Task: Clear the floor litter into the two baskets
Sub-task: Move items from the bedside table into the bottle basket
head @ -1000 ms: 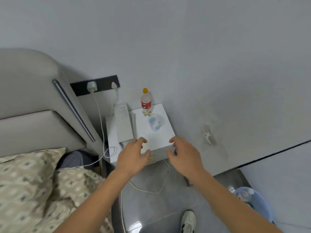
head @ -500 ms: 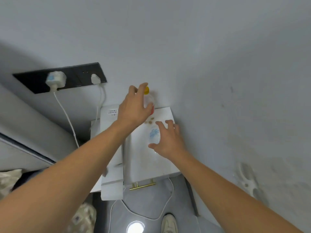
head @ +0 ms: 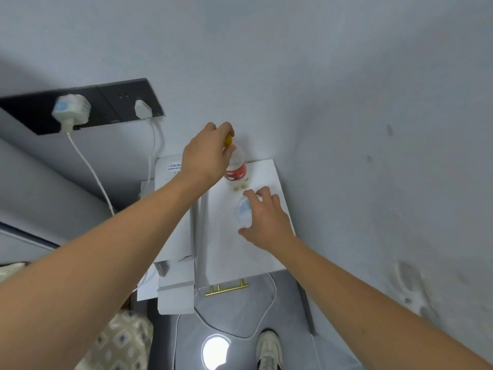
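A small bottle (head: pixel 237 169) with a red label and a yellow cap stands at the back of the white nightstand (head: pixel 256 260), close to the wall. My left hand (head: pixel 206 156) curls around its neck and cap from the left. A crumpled clear plastic wrapper (head: pixel 244 213) with a blue patch lies in front of the bottle. My right hand (head: pixel 265 221) rests over it, thumb and fingers spread around its edges. A few small brown crumbs (head: pixel 239 187) lie between bottle and wrapper. Neither basket is in view.
White boxes (head: pixel 173 236) are stacked at the nightstand's left. A black socket strip (head: pixel 106 102) on the wall holds two white plugs with cables running down. A cable loops over the grey floor (head: pixel 234 321) by my shoe (head: pixel 269 348). Patterned bedding (head: pixel 120 340) lies bottom left.
My hands went from the nightstand's front edge to its back. The left hand closed round the bottle's top; the right settled over the wrapper. The view moved in closer.
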